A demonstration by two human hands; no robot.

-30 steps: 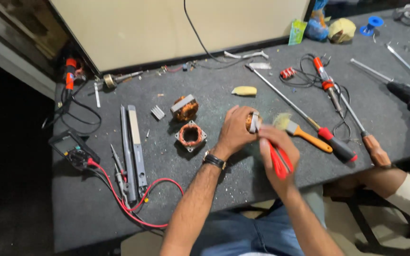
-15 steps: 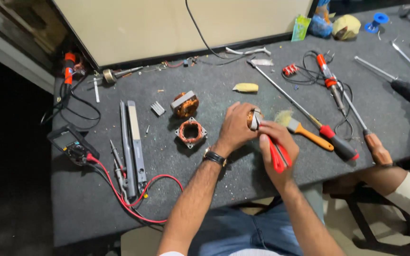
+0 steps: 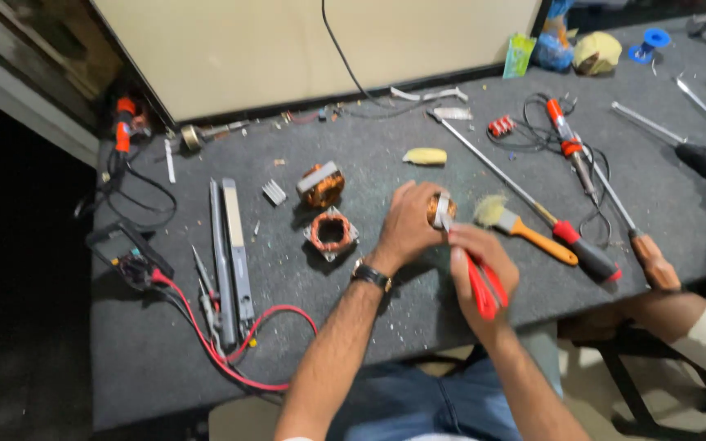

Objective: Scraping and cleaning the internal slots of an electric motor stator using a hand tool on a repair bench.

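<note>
Copper-wound coil point(image 3: 437, 208), small and round, sits above the grey counter point(image 3: 369, 327) in our left hand point(image 3: 408, 224), fingers closed around it. Our right hand point(image 3: 484, 265) grips red-handled pliers point(image 3: 484, 286), fingers wrapped shut, their tip touching the coil. Nearby: a square stator point(image 3: 331, 232), a second wound coil point(image 3: 321, 185), an orange-handled brush point(image 3: 525, 226).

Light falls from above onto the middle of the table point(image 3: 451, 269), bright on the pale wall panel point(image 3: 288, 49). The left edge sinks into near black. Both hands look slightly soft with motion blur; the far corners bend and smear.
</note>
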